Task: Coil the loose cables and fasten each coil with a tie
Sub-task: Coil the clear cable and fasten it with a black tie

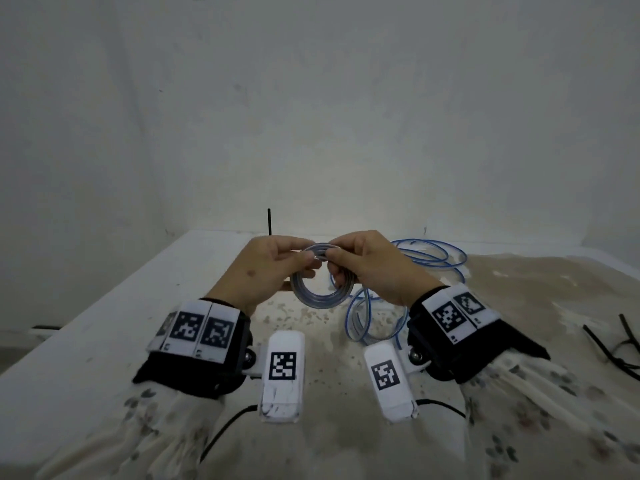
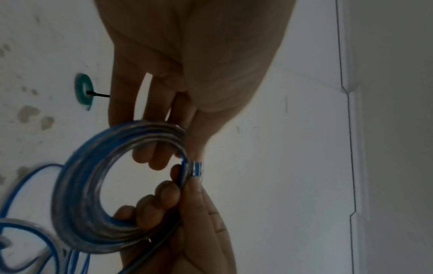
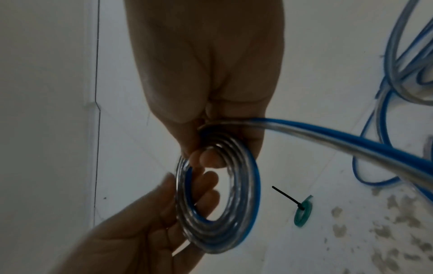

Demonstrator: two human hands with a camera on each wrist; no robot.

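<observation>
A tight coil of clear, blue-striped cable (image 1: 320, 296) hangs above the table between both hands. My left hand (image 1: 304, 253) pinches the coil's top from the left; in the left wrist view its fingers (image 2: 150, 157) reach through the coil (image 2: 77, 185). My right hand (image 1: 334, 257) grips the top from the right, with fingers curled round the strands (image 3: 246, 185). The cable's loose tail (image 3: 351, 144) runs from the right hand down to slack loops (image 1: 429, 258) on the table. A small green coil (image 3: 303, 211) with a black tie (image 3: 287, 196) lies behind.
Several loose black ties (image 1: 620, 344) lie at the table's right edge. The black tie (image 1: 269, 221) of the green coil sticks up beyond my left hand. The white table (image 1: 138, 323) is stained brown on the right and meets a wall at the back.
</observation>
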